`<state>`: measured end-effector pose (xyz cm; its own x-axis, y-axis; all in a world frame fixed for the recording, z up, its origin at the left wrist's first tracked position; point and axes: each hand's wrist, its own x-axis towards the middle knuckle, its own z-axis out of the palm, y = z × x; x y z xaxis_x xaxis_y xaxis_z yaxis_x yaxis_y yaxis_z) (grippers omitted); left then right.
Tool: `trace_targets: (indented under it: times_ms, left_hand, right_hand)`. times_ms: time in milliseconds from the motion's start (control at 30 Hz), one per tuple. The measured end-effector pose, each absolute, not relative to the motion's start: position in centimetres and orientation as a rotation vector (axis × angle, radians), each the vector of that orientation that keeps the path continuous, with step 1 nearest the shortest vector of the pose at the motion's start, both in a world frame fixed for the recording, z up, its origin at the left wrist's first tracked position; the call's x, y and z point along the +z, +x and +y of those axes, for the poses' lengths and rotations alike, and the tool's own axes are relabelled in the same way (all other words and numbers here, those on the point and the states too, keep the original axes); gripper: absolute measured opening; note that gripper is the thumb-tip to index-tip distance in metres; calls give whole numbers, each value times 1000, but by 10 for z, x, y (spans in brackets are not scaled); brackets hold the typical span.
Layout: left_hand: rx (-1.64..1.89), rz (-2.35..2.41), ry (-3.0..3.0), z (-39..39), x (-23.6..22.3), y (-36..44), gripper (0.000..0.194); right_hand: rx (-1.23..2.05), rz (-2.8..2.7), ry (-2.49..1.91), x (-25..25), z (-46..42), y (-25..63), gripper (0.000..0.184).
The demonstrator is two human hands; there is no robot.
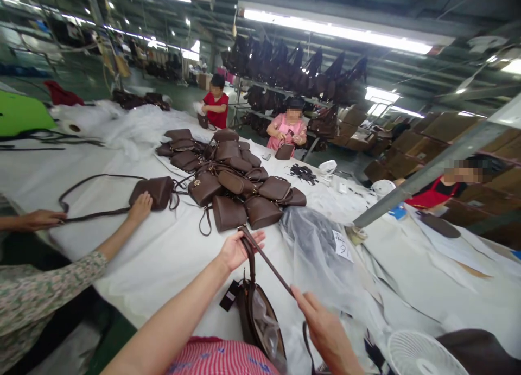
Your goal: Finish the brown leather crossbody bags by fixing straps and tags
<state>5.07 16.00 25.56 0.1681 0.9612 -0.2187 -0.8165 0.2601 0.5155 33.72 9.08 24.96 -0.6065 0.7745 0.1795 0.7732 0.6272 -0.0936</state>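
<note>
A brown handbag (262, 315) stands in front of me with its top open, clear plastic showing inside and a black tag (230, 295) hanging at its side. My left hand (238, 250) holds the bag's strap (271, 266) near its upper bend, palm up, with the fingertips stretched past it. Lower down, my right hand (321, 318) pinches the same strap, which runs taut between both hands. Just beyond my left hand lies a heap of brown handbags (230, 215).
On the left, a co-worker's hands (140, 207) handle another brown bag (157, 193) and its strap. A plastic-wrapped bundle (309, 239) and a slanting metal post (407, 185) are to the right. A white fan (423, 353) sits near front right. More people work across the table.
</note>
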Motion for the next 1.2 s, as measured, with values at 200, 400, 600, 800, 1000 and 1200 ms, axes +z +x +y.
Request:
trace_targets:
  times_ms: [200,400,600,800,1000,1200]
  left_hand:
    - [1359,552,246,154,246,26,13]
    - [973,674,845,147,275,76,31]
    - [874,821,1073,148,283,85,51]
    - [801,765,1052,146,257,77,17]
    - [850,899,743,154,236,59,26]
    - [751,985,860,161,249,54,24]
  right_hand:
    - [410,-2551,-1144,223,76,352,33]
    - [720,-2093,-1389,296,122,268,51]
    - [1019,-2153,-1200,311,164,234,26]
    - [890,-2076,-1340,304,171,244,29]
    - [992,-2618,-1225,320,146,294,32]
    - [758,-3039,-1265,336,133,317,18]
